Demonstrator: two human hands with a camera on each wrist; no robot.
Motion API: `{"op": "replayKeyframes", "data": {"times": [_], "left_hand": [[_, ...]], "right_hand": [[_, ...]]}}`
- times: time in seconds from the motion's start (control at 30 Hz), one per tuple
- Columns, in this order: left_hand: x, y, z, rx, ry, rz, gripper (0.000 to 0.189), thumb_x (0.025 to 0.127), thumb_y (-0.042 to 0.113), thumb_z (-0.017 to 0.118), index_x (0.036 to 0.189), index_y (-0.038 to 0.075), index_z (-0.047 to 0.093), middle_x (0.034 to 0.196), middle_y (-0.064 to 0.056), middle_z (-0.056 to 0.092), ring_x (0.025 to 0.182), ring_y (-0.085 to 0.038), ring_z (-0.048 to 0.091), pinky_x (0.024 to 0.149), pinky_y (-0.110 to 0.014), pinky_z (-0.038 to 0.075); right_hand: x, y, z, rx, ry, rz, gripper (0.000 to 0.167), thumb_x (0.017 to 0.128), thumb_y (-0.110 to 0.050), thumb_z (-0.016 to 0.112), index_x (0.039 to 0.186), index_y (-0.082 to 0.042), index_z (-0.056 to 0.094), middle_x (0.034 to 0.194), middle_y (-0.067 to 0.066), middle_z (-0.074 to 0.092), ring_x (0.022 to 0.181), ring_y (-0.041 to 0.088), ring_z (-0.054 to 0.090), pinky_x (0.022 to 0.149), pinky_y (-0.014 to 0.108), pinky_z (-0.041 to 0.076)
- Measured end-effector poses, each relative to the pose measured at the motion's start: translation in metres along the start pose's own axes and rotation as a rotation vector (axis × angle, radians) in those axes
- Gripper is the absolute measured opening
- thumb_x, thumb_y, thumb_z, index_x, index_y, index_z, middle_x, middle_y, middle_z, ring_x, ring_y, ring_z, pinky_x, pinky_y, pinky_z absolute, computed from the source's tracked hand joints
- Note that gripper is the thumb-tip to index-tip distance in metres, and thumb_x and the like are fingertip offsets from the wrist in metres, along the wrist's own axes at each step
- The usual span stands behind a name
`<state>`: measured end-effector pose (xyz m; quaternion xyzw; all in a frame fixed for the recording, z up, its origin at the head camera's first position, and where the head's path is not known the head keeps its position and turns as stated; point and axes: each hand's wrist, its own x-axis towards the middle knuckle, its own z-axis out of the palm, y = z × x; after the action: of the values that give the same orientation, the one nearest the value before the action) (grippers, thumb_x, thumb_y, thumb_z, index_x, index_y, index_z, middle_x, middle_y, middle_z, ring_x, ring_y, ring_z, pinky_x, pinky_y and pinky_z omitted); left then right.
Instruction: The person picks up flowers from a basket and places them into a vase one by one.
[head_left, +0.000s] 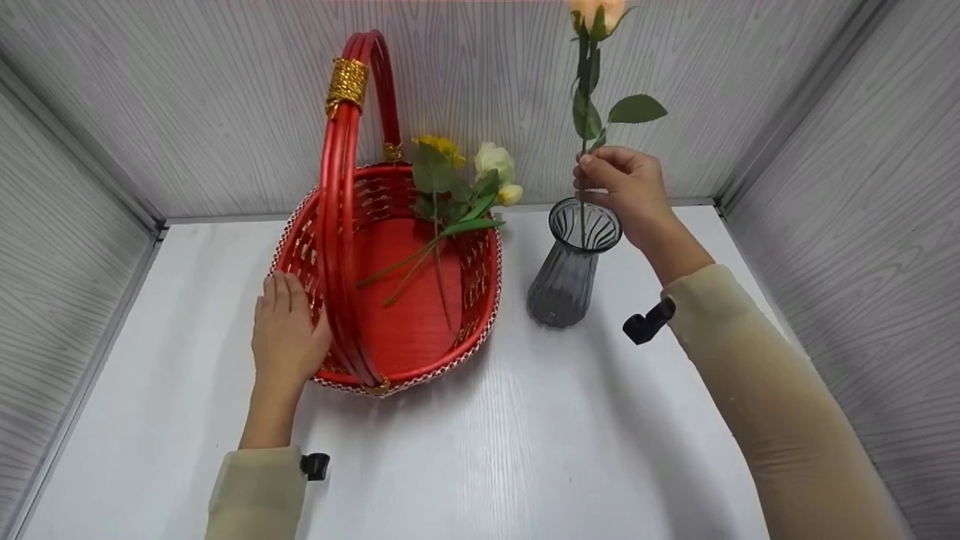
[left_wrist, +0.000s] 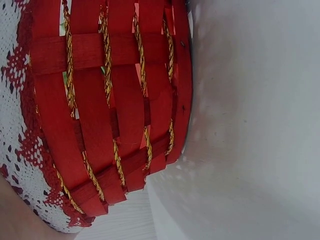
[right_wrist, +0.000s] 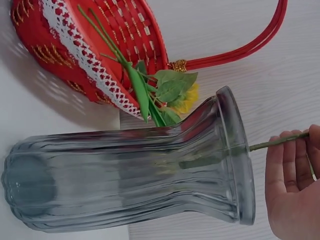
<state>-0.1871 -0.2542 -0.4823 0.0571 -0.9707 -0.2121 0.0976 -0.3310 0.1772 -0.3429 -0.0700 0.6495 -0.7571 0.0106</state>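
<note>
My right hand (head_left: 626,184) pinches the stem of a peach rose (head_left: 598,19) between thumb and fingers, holding it upright above a grey ribbed glass vase (head_left: 564,289). The stem's lower part (right_wrist: 260,146) passes into the vase's flared mouth. My left hand (head_left: 289,330) rests on the left rim of a red woven basket (head_left: 405,300), its fingers extended and the thumb spread toward the handle. Inside the basket lean a yellow flower (head_left: 442,148) and white flowers (head_left: 495,161), their green stems crossing over the red bottom.
The basket's tall red handle (head_left: 337,187) with gold wrapping arches over it. White lace (right_wrist: 85,55) trims the rim. Wood-grained panels (head_left: 247,97) enclose the white table (head_left: 480,465) at the back and both sides.
</note>
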Motion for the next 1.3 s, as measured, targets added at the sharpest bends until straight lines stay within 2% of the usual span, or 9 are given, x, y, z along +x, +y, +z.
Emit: {"op": "replayKeyframes", "data": {"times": [0.17, 0.33, 0.53, 0.67, 0.8, 1.0, 1.3], "left_hand": [[0.000, -0.001, 0.001, 0.002, -0.002, 0.005, 0.073, 0.103, 0.037, 0.038, 0.153, -0.012, 0.018, 0.161, -0.032, 0.013, 0.152, -0.045, 0.007, 0.122, -0.058, 0.007], [-0.001, -0.001, 0.001, 0.003, 0.009, 0.013, 0.072, 0.102, 0.035, 0.039, 0.152, -0.013, 0.020, 0.159, -0.034, 0.016, 0.151, -0.046, 0.009, 0.122, -0.059, 0.009], [-0.003, 0.000, 0.000, -0.003, -0.004, 0.014, 0.072, 0.103, 0.035, 0.039, 0.152, -0.013, 0.018, 0.160, -0.034, 0.015, 0.151, -0.046, 0.008, 0.122, -0.059, 0.008], [-0.002, -0.001, -0.001, -0.002, -0.012, 0.010, 0.072, 0.103, 0.037, 0.037, 0.153, -0.012, 0.017, 0.160, -0.033, 0.013, 0.151, -0.046, 0.007, 0.122, -0.059, 0.007], [-0.001, -0.002, 0.000, -0.004, -0.008, 0.012, 0.073, 0.103, 0.039, 0.035, 0.153, -0.012, 0.017, 0.161, -0.032, 0.013, 0.151, -0.046, 0.006, 0.122, -0.059, 0.007], [-0.001, -0.001, -0.001, -0.004, -0.014, 0.010, 0.074, 0.103, 0.040, 0.035, 0.153, -0.012, 0.016, 0.161, -0.032, 0.012, 0.152, -0.045, 0.006, 0.122, -0.059, 0.007], [-0.002, 0.000, -0.001, -0.002, -0.007, 0.007, 0.075, 0.103, 0.041, 0.035, 0.153, -0.012, 0.018, 0.160, -0.033, 0.013, 0.151, -0.046, 0.007, 0.122, -0.059, 0.008]], "right_hand": [[-0.003, 0.003, -0.002, -0.092, -0.058, 0.021, 0.024, 0.094, -0.020, 0.070, 0.103, 0.003, 0.069, 0.094, 0.011, 0.069, 0.087, 0.022, 0.069, 0.080, 0.034, 0.060], [-0.005, 0.003, -0.003, -0.114, -0.132, 0.055, 0.023, 0.093, -0.019, 0.071, 0.100, 0.003, 0.071, 0.091, 0.012, 0.070, 0.083, 0.023, 0.070, 0.078, 0.034, 0.061], [-0.004, 0.002, -0.003, -0.172, -0.157, 0.119, 0.018, 0.094, -0.017, 0.070, 0.096, 0.001, 0.071, 0.088, 0.010, 0.072, 0.080, 0.023, 0.072, 0.075, 0.033, 0.061], [-0.002, -0.001, -0.003, -0.238, -0.175, 0.172, 0.021, 0.096, -0.014, 0.067, 0.102, 0.006, 0.069, 0.088, 0.010, 0.072, 0.079, 0.021, 0.072, 0.075, 0.033, 0.061], [-0.001, -0.005, -0.004, -0.359, -0.213, 0.222, 0.026, 0.097, -0.012, 0.065, 0.109, 0.011, 0.066, 0.087, 0.008, 0.073, 0.079, 0.017, 0.072, 0.076, 0.032, 0.061], [0.000, -0.011, -0.005, -0.541, -0.275, 0.292, 0.027, 0.097, -0.014, 0.065, 0.111, 0.009, 0.068, 0.086, 0.006, 0.075, 0.079, 0.016, 0.074, 0.075, 0.030, 0.061], [0.000, -0.016, -0.006, -0.715, -0.315, 0.335, 0.025, 0.095, -0.011, 0.065, 0.105, 0.010, 0.071, 0.082, 0.008, 0.075, 0.076, 0.016, 0.073, 0.074, 0.031, 0.061]]}}
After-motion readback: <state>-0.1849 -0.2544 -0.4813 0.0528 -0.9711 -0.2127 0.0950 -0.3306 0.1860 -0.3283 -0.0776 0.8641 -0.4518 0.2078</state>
